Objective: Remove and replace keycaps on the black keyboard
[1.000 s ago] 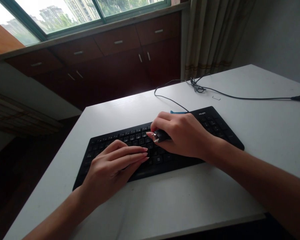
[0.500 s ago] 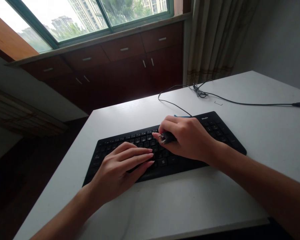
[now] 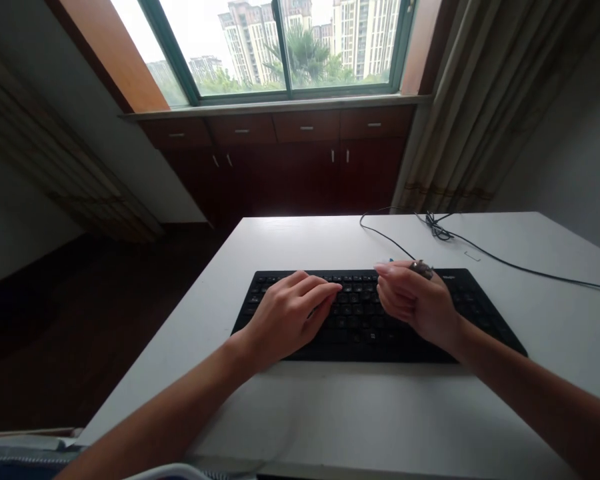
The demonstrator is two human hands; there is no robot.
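A black keyboard point(image 3: 330, 350) lies on the white table point(image 3: 300, 413) in front of me. My left hand point(image 3: 295, 310) rests over its left half, fingers bent and close together. The tips of thumb and forefinger come together just above the keys; whatever they may hold is too small to make out. My right hand point(image 3: 417, 297) is closed in a fist above the right part of the keyboard. A small dark tool with a shiny metallic end point(image 3: 421, 269) pokes out of the top of this fist; the rest of it is hidden. Behind the fist a bit of something blue point(image 3: 391, 260) peeps out.
The keyboard's black cable point(image 3: 387, 235) runs to a tangled bundle point(image 3: 437, 230), then off to the right. A thin bent wire point(image 3: 473, 256) lies beside it. Beyond the table are dark red cabinets point(image 3: 290, 173) under a window. Blue fabric point(image 3: 25, 460) shows at bottom left.
The view has tilted up and levelled. My left hand's fingers have gone from stretched flat to bent together. My right hand has turned, lifting the dark tool's metal end from the keys to point upward.
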